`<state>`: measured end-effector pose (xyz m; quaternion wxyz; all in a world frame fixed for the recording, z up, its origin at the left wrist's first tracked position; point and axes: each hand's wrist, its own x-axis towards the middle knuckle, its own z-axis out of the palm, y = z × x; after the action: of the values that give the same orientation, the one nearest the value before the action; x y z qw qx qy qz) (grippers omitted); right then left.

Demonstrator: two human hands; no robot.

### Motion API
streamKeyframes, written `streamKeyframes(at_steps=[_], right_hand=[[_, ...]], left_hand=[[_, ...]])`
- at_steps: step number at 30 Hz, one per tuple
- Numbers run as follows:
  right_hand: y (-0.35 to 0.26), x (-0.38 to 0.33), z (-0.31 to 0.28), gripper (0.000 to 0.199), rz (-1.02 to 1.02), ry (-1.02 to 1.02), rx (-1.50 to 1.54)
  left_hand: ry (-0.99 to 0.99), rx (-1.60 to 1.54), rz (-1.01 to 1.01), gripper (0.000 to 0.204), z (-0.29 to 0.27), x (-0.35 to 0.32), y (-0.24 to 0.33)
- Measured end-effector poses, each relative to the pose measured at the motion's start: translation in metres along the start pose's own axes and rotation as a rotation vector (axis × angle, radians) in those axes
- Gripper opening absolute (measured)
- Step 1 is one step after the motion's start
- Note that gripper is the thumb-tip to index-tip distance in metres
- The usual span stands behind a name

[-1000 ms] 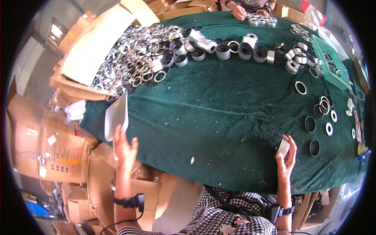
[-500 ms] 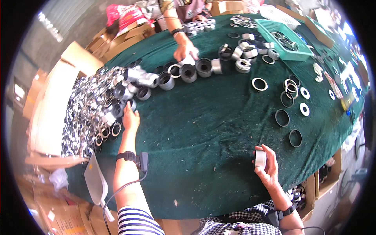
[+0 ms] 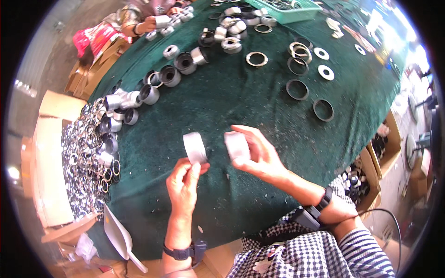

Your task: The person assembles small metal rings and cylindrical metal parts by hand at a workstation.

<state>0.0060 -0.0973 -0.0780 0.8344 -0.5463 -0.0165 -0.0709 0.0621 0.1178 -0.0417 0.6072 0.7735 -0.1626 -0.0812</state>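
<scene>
Over the middle of the green cloth, my left hand (image 3: 184, 185) pinches a wide silver ring (image 3: 194, 147) from below, between thumb and fingers, with the ring standing on edge. Facing it, my right hand (image 3: 264, 157) grips a second wide silver ring (image 3: 237, 146) by its edges, thumb below and fingers above. A small gap separates the two rings. Whether anything sits inside either one is hidden. Farther off, a curved row of silver and black cylindrical parts (image 3: 170, 76) runs from the left pile toward the back.
A heap of small metal rings (image 3: 85, 167) fills the left side beside cardboard (image 3: 53, 167), with a white scoop (image 3: 118, 231) near it. Loose black rings (image 3: 323, 110) and white washers (image 3: 326, 72) lie at right. At the back, a co-worker's hand (image 3: 150, 24) holds a silver part near a green basket (image 3: 296, 15).
My left hand has come away from the left pile and now holds a silver ring near my right hand. The view has shifted. The co-worker's hand has left the row.
</scene>
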Motion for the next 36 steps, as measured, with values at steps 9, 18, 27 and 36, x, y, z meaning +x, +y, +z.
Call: streamKeyframes(at_steps=[9,18,27,36], right_hand=[[-0.012,-0.021,-0.001,0.083,-0.140,0.004,0.110],[-0.039,-0.040,-0.026,0.084,-0.222,0.030,0.036],[-0.050,-0.053,-0.044,0.083,-0.427,0.073,-0.226],[-0.067,-0.065,-0.063,0.083,-0.346,-0.095,-0.019]], left_hand=[[-0.077,-0.078,0.125,0.007,0.058,-0.031,0.035],[-0.188,0.096,0.301,0.002,0.088,-0.033,0.055],[-0.160,-0.253,-0.023,0.073,0.103,-0.029,0.084],[-0.324,-0.187,0.056,0.084,0.122,-0.018,0.098]])
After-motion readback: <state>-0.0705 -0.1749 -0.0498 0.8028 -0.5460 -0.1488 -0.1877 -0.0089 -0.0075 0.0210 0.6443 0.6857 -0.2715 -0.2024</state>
